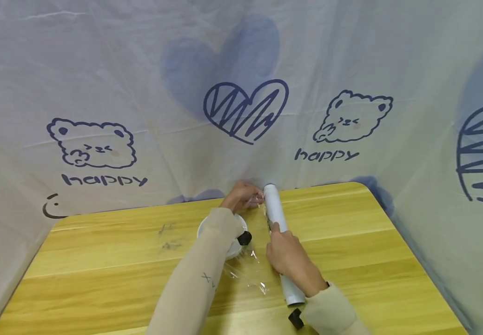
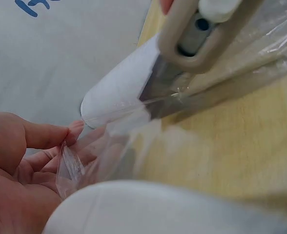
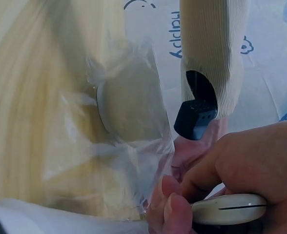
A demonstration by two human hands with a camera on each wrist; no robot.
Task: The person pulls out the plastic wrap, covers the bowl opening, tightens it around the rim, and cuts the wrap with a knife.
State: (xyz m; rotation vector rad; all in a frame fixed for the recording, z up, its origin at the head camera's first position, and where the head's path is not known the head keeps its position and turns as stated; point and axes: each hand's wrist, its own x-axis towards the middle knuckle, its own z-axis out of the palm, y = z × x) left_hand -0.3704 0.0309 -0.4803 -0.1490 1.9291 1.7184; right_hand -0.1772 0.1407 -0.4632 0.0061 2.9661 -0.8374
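A white roll of cling film [image 1: 275,207] lies lengthwise on the table, with a loose sheet of clear film [image 1: 247,272] drawn out to its left. At the far end, my left hand [image 1: 245,194] pinches the film's edge between thumb and fingers. My right hand [image 1: 288,253] is over the middle of the roll and grips a beige utility knife [image 2: 182,46]. In the left wrist view its blade [image 2: 155,90] is out and meets the film beside the roll; whether it has cut through I cannot tell. A white bowl [image 1: 234,251] stands partly hidden under my left forearm, with film over it.
The wooden table [image 1: 120,260] has its back edge just beyond the roll's far end. A pale cloth [image 1: 174,153] printed with bears and hearts hangs behind and at both sides. Black wrist devices [image 1: 244,238] show at both cuffs.
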